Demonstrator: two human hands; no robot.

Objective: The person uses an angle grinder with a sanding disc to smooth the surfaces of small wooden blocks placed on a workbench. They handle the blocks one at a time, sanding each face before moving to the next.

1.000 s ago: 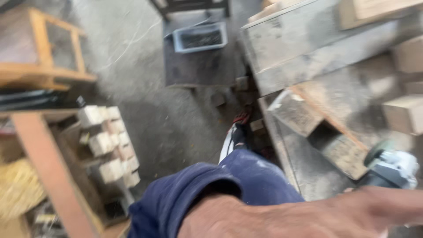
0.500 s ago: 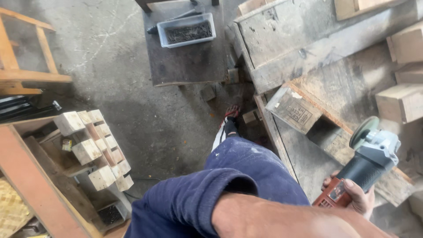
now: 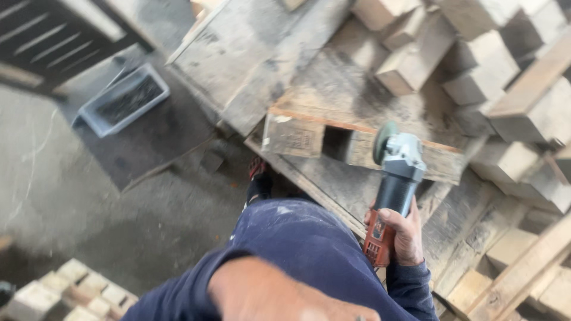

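Observation:
My right hand (image 3: 406, 233) grips an angle grinder (image 3: 394, 184) by its black body and red rear end. Its grey head and disc (image 3: 385, 141) point away from me and hover just over a long wooden piece with a rectangular slot (image 3: 333, 142). That piece lies on a worn plank bench (image 3: 262, 65). Only my left forearm (image 3: 267, 294) and its blue sleeve show at the bottom edge; the hand itself is out of frame. My knee in blue trousers (image 3: 297, 235) is below the grinder.
Pale wooden blocks (image 3: 476, 65) and slats (image 3: 523, 273) are piled at the right. A grey tray of dark small parts (image 3: 122, 98) sits on a dark mat at the upper left. More small blocks (image 3: 71, 291) lie at the lower left on the concrete floor.
The view has swung right and closer to the bench. My right hand has brought the grinder up from the lower right edge to the slotted wooden piece.

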